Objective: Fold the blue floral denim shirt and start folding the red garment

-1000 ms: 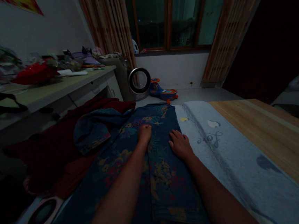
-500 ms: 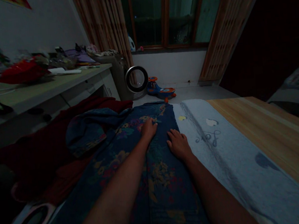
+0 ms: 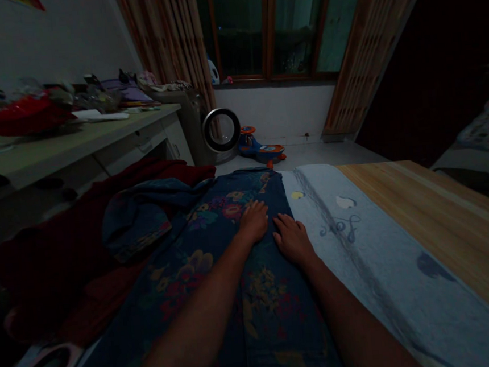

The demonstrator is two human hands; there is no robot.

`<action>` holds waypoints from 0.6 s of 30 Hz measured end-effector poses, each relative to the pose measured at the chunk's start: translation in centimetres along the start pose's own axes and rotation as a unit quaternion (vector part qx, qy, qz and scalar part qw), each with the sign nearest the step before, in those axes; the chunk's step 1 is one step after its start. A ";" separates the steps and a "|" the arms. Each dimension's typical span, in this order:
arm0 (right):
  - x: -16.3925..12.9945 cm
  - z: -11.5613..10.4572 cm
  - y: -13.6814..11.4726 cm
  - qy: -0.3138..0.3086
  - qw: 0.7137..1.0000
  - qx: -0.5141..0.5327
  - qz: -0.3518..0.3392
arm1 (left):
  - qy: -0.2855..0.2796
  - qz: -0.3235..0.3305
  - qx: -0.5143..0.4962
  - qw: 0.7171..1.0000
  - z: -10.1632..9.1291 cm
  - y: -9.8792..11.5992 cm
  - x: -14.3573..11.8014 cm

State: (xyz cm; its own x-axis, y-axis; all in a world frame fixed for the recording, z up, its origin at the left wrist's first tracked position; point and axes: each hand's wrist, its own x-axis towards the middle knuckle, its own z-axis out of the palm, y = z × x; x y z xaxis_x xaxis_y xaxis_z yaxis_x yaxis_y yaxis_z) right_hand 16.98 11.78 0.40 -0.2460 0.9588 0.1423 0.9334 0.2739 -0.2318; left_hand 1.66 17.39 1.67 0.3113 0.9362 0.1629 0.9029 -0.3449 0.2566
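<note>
A dark blue garment with a floral print (image 3: 219,291) lies spread over a pale blue-grey blanket (image 3: 379,257) marked with the word "Love". My left hand (image 3: 254,221) rests palm down on the cloth, its fingers stretched forward. Just right of it, my right hand (image 3: 292,237) lies flat near the garment's right edge, fingers spread. Neither hand grips anything. A bunched sleeve-like part of the blue cloth (image 3: 138,215) lies at the left over dark red fabric (image 3: 73,233).
At the right, a wooden tabletop (image 3: 434,195) shows beyond the blanket. A cluttered counter (image 3: 107,132) runs along the left wall. Past the table's far end are a washing machine with its round door open (image 3: 221,129) and a blue-orange ride-on toy (image 3: 261,148).
My left hand has slid right and slightly nearer to me over the garment, its fingers now flatter and closer to my right hand. My right hand has barely moved.
</note>
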 end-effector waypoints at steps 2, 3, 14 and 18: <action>0.0 0.1 0.0 0.001 1.000 -0.002 -0.002 | -0.023 -0.016 -0.007 1.000 1.1 0.0 -0.3; 0.0 0.2 0.1 0.002 1.000 -0.003 -0.003 | -0.019 -0.030 -0.005 0.999 1.6 0.0 -0.5; 3.1 -1.6 1.0 -0.029 1.000 0.010 0.002 | 0.013 -0.056 -0.007 0.998 2.2 0.3 -0.9; 7.7 -1.9 1.0 0.005 1.000 0.015 -0.013 | 0.010 -0.072 -0.010 0.997 2.1 0.3 -0.9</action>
State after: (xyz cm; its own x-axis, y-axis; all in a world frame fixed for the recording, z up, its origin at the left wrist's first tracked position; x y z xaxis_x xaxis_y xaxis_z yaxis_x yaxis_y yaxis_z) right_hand 16.52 19.34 3.11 -0.2674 0.9505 0.1580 0.9183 0.3011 -0.2569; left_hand 2.31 16.57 -0.44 0.1727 0.9747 0.1420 0.9319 -0.2083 0.2969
